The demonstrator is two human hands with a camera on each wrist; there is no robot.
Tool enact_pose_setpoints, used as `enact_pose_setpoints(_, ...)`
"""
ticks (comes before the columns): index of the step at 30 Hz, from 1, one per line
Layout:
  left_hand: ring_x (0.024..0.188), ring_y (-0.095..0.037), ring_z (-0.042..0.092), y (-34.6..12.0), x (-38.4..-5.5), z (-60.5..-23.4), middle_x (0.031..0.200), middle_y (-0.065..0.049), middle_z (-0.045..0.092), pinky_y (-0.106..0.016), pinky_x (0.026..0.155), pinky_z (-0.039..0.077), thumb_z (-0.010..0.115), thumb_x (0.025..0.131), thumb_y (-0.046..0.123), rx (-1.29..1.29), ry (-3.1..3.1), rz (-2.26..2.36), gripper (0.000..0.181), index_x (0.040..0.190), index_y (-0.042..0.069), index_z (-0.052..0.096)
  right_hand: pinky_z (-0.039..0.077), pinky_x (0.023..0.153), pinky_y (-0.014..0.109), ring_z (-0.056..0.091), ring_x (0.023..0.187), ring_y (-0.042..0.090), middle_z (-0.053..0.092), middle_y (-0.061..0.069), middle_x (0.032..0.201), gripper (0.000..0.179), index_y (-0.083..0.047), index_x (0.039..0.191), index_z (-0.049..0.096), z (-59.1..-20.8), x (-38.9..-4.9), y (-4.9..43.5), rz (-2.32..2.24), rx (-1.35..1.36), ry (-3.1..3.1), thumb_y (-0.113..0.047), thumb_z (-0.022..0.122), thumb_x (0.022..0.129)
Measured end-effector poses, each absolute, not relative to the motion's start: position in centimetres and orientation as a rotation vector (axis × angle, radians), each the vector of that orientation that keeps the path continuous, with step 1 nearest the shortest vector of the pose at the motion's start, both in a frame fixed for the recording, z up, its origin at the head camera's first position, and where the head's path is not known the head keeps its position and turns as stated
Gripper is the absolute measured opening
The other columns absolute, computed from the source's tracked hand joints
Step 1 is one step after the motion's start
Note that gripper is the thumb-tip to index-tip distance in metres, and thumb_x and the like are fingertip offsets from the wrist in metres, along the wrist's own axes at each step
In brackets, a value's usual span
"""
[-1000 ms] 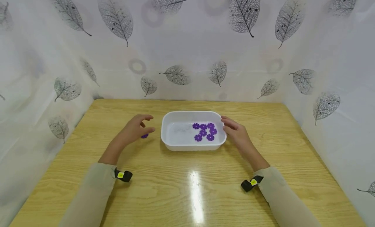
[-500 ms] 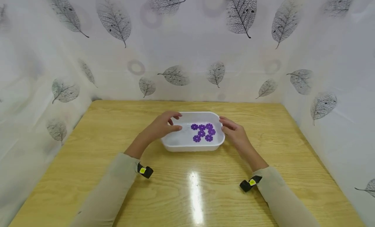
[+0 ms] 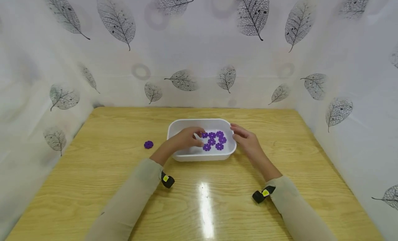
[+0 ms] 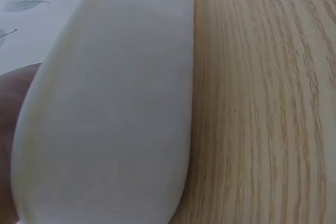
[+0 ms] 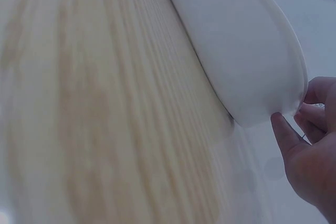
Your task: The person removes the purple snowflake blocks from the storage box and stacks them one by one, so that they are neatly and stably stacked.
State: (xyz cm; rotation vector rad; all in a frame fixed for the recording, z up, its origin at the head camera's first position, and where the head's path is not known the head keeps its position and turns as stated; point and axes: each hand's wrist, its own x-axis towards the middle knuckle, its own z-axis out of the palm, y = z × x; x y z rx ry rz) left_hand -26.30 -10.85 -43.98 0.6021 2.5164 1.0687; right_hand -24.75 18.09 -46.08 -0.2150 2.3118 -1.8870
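A white plastic tray [image 3: 202,158] with rounded corners sits on the table. Several purple flower-shaped discs [image 3: 219,146] lie in its right half. My left hand [image 3: 185,138] reaches into the tray over the near wall, thumb and fingers apart, with the fingertips right beside the leftmost discs. Contact with them cannot be made out. At the tray's right end, my right hand [image 3: 248,141] holds the rim; the right wrist view shows its thumb [image 5: 286,132] against the outer wall and fingers at the edge. In the left wrist view the tray wall [image 4: 115,98] hides most of the left hand.
One more purple disc [image 3: 148,144] lies on the wooden table [image 3: 199,189], left of the tray. A white curtain [image 3: 192,44] with a leaf print hangs behind the table and along both sides.
My left hand has moved right, from beside the disc on the table into the tray next to the other discs. My right hand has stayed at the tray's right end.
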Motion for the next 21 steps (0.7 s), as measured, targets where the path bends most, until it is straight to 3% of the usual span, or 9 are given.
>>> enact_pose_setpoints(10,0.115,-0.023,0.061,-10.1,-26.9,-45.1,0.126,-0.008,0.065,-0.039,0.103,0.049,0.078,0.088,0.02,0.633,2.482,0.94,0.053,0.136,0.009,0.059,0.034,0.118,0.031,0.034,0.149,0.012,0.042,-0.008,0.158,0.041,-0.012,0.142,0.058,-46.1,-24.9,18.2,-1.892,-0.197,2.311,-0.019,0.06,0.101)
enact_pose_setpoints(21,0.112,-0.022,0.058,-9.2,-27.1,-45.2,0.117,-0.007,0.064,-0.039,0.105,0.046,0.081,0.085,0.021,0.7,2.536,0.813,0.039,0.12,0.009,0.068,0.034,0.116,0.027,0.034,0.149,0.013,0.044,-0.006,0.158,0.041,-0.009,0.142,0.058,-46.1,-24.8,18.0,-1.909,-0.196,2.314,-0.017,0.06,0.101)
